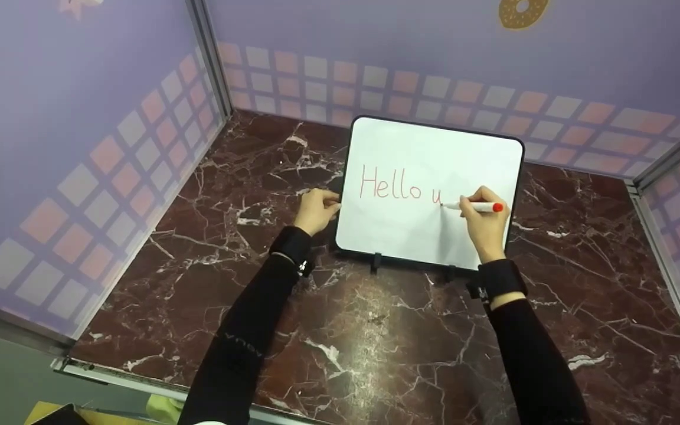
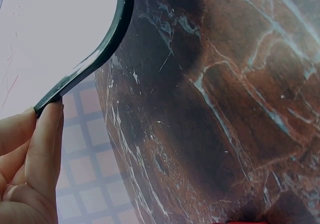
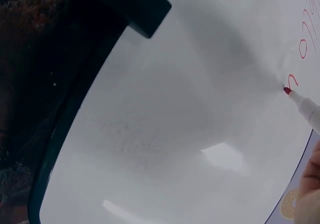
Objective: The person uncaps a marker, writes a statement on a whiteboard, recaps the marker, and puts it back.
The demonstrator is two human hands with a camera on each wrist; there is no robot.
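Note:
A black-framed whiteboard (image 1: 399, 230) leans back on its stand, with "Hello" and a following "u"-shaped stroke in red on it. At its left edge my left hand (image 1: 315, 211) pinches the frame; the left wrist view shows thumb and fingers (image 2: 42, 154) on either side of the black rim (image 2: 107, 49). My right hand (image 1: 486, 219) grips a white marker (image 1: 481, 206) with a red end. The marker's red tip (image 3: 287, 90) is right at the end of the last stroke in the right wrist view.
The board's stand has small black clips (image 1: 376, 262) at the bottom edge. Under it lies a dark red marbled tabletop (image 1: 210, 295). Purple panels (image 1: 375, 35) with pink and white squares enclose the back and sides. A yellow object (image 1: 45, 412) shows below the front edge.

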